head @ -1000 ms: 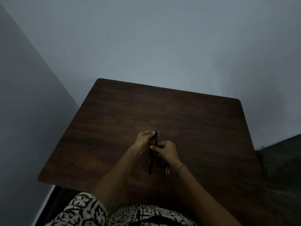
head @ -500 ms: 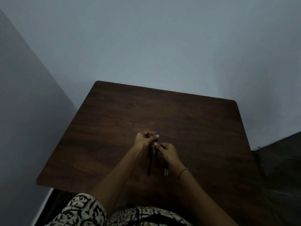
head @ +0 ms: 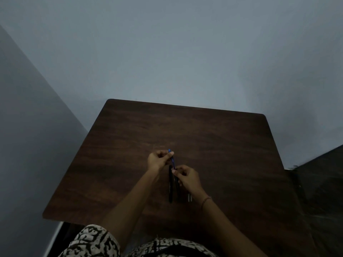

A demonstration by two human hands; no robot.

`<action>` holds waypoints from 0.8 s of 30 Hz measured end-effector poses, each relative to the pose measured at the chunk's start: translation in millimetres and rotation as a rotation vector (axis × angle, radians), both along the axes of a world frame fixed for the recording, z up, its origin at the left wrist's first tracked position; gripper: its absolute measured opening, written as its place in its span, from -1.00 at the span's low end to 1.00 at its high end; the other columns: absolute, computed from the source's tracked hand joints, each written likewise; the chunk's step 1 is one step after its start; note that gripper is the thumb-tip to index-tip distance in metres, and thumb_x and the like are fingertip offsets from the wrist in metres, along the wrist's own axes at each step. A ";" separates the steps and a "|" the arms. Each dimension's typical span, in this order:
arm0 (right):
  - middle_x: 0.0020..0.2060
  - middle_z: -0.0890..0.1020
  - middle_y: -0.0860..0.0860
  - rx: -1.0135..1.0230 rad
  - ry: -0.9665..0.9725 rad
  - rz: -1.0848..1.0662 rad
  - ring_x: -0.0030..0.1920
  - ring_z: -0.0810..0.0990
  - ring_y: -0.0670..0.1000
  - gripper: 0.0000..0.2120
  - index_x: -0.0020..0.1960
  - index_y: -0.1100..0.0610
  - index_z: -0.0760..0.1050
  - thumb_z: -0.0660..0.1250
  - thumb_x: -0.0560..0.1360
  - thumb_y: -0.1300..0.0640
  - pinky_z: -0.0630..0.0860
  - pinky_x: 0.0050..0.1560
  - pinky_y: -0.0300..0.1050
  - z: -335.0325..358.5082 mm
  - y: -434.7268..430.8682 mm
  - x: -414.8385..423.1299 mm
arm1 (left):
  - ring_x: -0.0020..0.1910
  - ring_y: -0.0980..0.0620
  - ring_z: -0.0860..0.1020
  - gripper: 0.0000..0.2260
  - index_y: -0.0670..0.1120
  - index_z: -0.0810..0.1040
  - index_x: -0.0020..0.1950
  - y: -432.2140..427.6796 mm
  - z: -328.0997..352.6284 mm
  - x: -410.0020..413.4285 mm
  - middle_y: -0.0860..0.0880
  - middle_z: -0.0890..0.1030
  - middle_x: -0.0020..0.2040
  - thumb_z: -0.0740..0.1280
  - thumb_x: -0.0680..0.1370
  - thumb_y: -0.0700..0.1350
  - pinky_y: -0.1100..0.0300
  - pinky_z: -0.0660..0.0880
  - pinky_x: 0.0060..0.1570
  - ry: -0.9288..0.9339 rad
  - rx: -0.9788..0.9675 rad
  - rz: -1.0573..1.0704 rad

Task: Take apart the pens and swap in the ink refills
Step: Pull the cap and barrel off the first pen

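Fingers of the left hand pinch the far end of the blue pen; the right hand grips its near part, likely to twist it apart over the counter, where a black pen lies alongside.

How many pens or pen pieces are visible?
3: a blue pen pinched by the left hand and right hand; a black pen on the brown wooden table; a pale-tipped piece by the right wrist, partly hidden. More may be hidden.
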State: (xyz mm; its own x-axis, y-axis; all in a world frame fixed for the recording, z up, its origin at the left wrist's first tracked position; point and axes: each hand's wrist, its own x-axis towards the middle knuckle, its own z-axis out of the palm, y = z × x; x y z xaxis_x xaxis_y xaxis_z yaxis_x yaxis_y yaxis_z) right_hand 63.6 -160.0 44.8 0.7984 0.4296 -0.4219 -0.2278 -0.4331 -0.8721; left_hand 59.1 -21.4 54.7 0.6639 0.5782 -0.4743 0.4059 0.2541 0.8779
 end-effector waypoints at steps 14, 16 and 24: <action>-0.23 0.59 -0.12 -0.044 -0.054 -0.027 -0.36 0.53 -0.15 -0.89 0.01 0.02 0.55 0.36 0.49 0.06 0.43 -0.40 -0.41 -10.6 -0.5 -0.6 | -0.09 -0.17 0.65 -0.74 -0.34 0.59 0.03 48.0 -34.3 -41.6 -0.29 0.65 -0.02 0.47 0.41 -0.24 -0.02 0.61 -0.03 0.308 0.120 0.192; -0.23 0.59 -0.10 -0.040 -0.062 -0.039 -0.36 0.53 -0.17 -0.84 0.05 0.07 0.57 0.38 0.48 0.07 0.44 -0.41 -0.43 -11.4 0.2 -0.2 | -0.11 -0.15 0.66 -0.74 -0.32 0.60 0.01 52.7 -38.3 -50.6 -0.29 0.66 -0.05 0.48 0.41 -0.20 -0.02 0.60 -0.01 0.425 0.166 0.141; -0.08 0.62 0.01 -0.063 -0.108 0.001 -0.18 0.58 -0.11 -0.69 0.18 0.18 0.55 0.39 0.47 0.09 0.49 -0.25 -0.38 -15.9 1.5 1.9 | -0.10 -0.16 0.65 -0.80 -0.27 0.56 -0.07 56.3 -39.1 -62.4 -0.25 0.65 -0.07 0.48 0.42 -0.20 -0.06 0.61 -0.05 0.570 0.325 -0.062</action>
